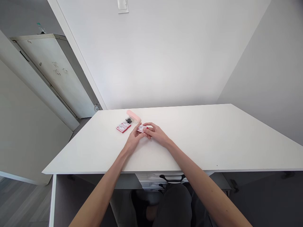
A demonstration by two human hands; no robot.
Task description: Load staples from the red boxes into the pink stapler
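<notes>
Head view: left hand (135, 138) and right hand (157, 134) pinch a box (142, 128), while stapler (133, 116) and second box (123, 127) lie untouched.

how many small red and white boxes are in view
2. The first box lies on the table by the pink stapler; the second box is held between the left hand and right hand. More may be hidden under the hands.
</notes>
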